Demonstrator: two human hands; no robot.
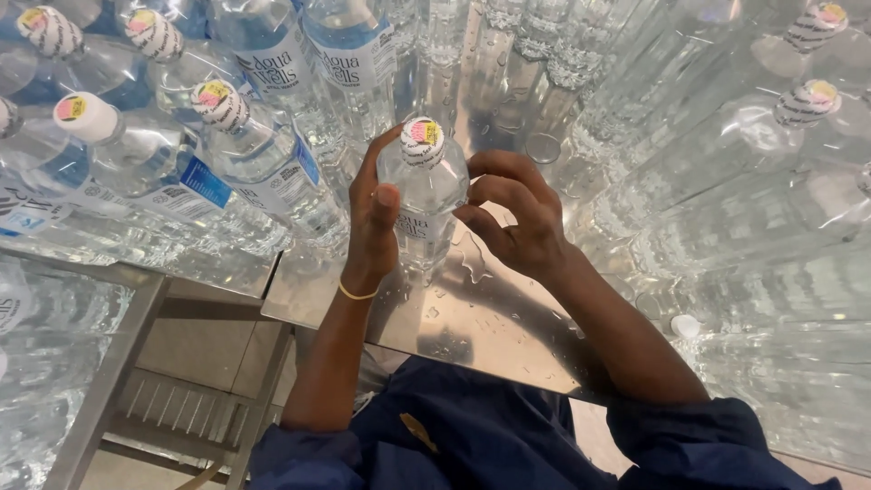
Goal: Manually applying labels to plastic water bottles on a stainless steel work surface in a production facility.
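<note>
Head view: clear capped bottle (425, 195) upright between both hands.

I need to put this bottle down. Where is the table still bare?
Bare wet steel table lies between the held bottle and the near edge, under both hands: left hand, right hand. Labelled bottles crowd the left, unlabelled bottles the right and back.

A shiny metal table (472, 318) is wet with drops. Many clear water bottles (272, 154) stand on it, maybe touching.
</note>
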